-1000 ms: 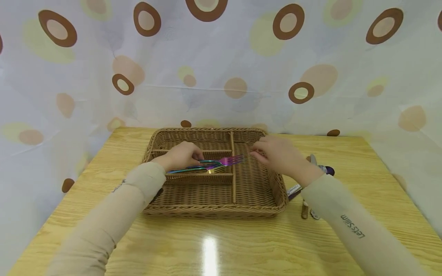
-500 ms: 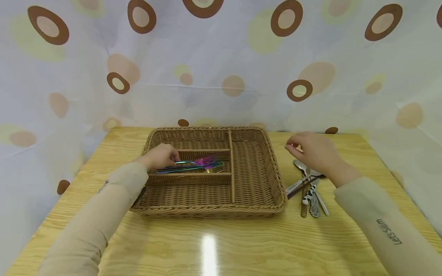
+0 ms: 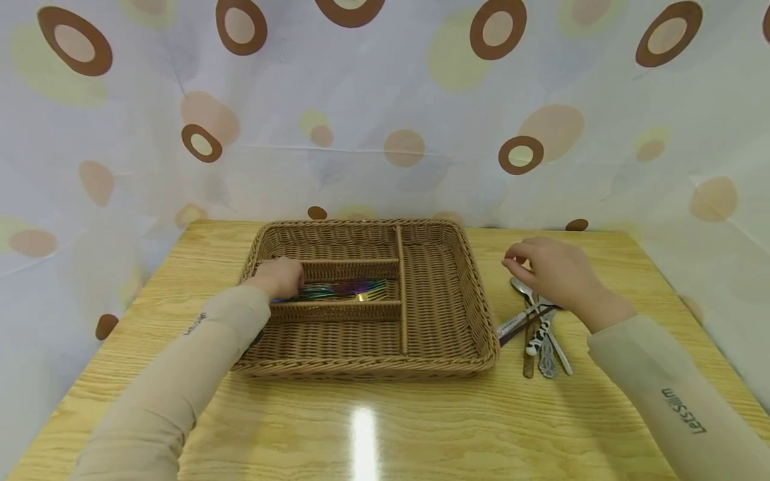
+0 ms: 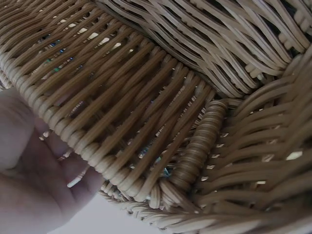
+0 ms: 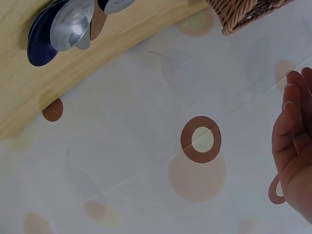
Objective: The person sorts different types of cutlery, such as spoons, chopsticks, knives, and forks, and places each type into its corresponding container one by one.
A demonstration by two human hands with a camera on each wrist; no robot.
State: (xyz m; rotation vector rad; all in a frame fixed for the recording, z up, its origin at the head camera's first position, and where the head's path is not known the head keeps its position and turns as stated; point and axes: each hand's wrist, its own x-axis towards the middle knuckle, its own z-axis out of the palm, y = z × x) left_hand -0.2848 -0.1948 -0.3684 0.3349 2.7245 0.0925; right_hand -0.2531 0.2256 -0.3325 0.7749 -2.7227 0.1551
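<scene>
My left hand (image 3: 281, 278) reaches into the left end of the middle compartment of the wicker cutlery tray (image 3: 361, 366). Its curled fingers are at the handle end of a shiny purple-blue fork (image 3: 349, 288), which lies low among other rainbow-coloured forks; the fingertips are hidden. In the left wrist view the woven divider (image 4: 112, 112) covers part of the left hand (image 4: 44, 180). My right hand (image 3: 556, 270) hovers right of the tray, fingers loosely bent, holding nothing. Below it lies a pile of spoons, including one with a black-and-white handle (image 3: 537, 339).
The tray has further compartments at the back, front and right, split by a long divider (image 3: 402, 321). It stands on a light wooden table (image 3: 271, 427). A patterned cloth (image 3: 361, 93) hangs behind and at both sides.
The left hand has moved left and down, lowering the fork into the middle compartment. The right hand has moved from over the tray's right side out to above the spoons.
</scene>
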